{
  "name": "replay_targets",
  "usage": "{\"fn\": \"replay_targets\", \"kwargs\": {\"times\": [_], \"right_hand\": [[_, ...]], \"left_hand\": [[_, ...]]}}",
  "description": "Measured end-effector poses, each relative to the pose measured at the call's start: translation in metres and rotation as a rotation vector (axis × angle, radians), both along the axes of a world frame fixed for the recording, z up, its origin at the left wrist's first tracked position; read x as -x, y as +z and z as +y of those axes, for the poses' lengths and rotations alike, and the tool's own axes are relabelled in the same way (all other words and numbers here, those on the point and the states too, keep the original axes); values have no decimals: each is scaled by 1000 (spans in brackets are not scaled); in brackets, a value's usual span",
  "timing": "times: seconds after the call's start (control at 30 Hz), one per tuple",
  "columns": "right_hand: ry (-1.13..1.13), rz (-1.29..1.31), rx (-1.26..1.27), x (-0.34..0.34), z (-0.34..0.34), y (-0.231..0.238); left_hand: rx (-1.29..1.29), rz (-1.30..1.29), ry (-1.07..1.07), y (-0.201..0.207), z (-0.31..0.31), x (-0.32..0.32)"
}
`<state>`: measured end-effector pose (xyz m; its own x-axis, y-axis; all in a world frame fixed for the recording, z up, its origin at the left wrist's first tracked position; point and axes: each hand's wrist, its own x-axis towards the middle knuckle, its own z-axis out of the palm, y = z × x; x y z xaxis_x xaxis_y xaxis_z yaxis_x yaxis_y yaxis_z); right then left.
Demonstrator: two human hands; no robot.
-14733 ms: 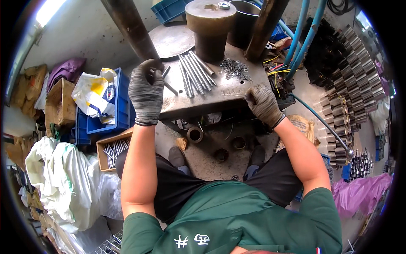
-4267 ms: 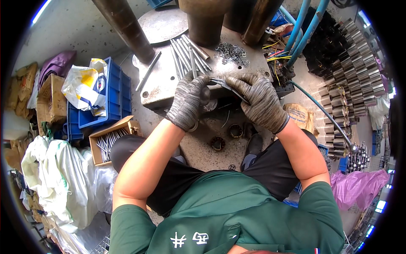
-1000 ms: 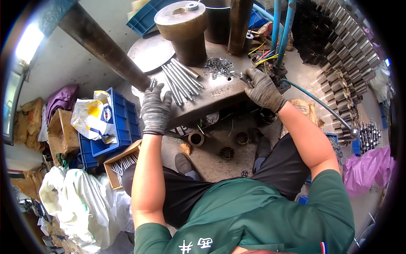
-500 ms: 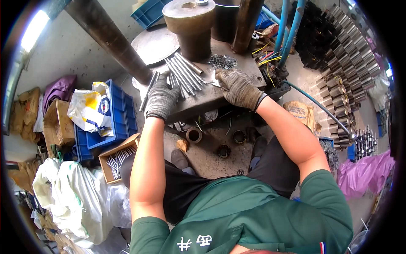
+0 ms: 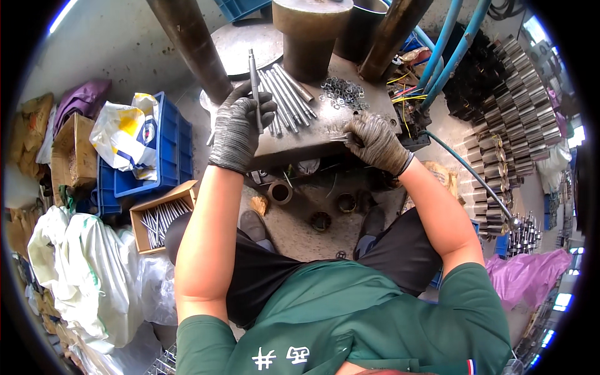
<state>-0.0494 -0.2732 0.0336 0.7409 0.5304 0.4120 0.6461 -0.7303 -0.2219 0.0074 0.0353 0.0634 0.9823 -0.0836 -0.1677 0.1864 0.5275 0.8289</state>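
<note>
My left hand (image 5: 239, 128), in a grey knit glove, is closed around a slim metal rod (image 5: 253, 78) that stands nearly upright, its top above the fingers. Beside it, a bundle of similar metal rods (image 5: 287, 103) lies on the steel press table (image 5: 294, 145). My right hand (image 5: 378, 142), gloved the same way, is closed over the table's right front part. A small metal piece (image 5: 339, 138) pokes out from its fingertips; its exact kind is too small to tell. Just beyond that hand lies a heap of small metal rings (image 5: 344, 92).
A thick steel column (image 5: 190, 47) and a heavy round ram (image 5: 309, 37) rise behind the rods. Blue hoses (image 5: 453, 53) and loose wires are at the right. Left stand blue crates (image 5: 178, 147) and a carton of rods (image 5: 164, 219). Metal cylinders (image 5: 522, 100) are stacked far right.
My left hand has lifted and turned, bringing the rod from a low slant to nearly upright. The right hand has drawn slightly nearer to me. The whole view has shifted a little.
</note>
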Motion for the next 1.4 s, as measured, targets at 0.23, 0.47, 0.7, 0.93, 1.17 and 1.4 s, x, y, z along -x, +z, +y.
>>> {"fn": "replay_targets", "kwargs": {"times": [0.23,0.47,0.7,0.93,1.17,1.4], "right_hand": [[-266,312,-302,-11,-7,8],[-390,267,-550,-32,-24,-8],[-443,567,-1011,-29,-24,1],[-280,719,-1179,-10,-7,22],[-227,699,-1195,1,-11,26],[-221,417,-1164,2,-12,24]], "left_hand": [[-51,62,-150,2,-31,20],[-122,43,-251,-5,-74,31],[-397,-13,-269,-7,-108,27],[-431,-103,-346,-15,-132,19],[-270,-59,-463,-15,-125,19],[-217,74,-487,-7,-121,28]]}}
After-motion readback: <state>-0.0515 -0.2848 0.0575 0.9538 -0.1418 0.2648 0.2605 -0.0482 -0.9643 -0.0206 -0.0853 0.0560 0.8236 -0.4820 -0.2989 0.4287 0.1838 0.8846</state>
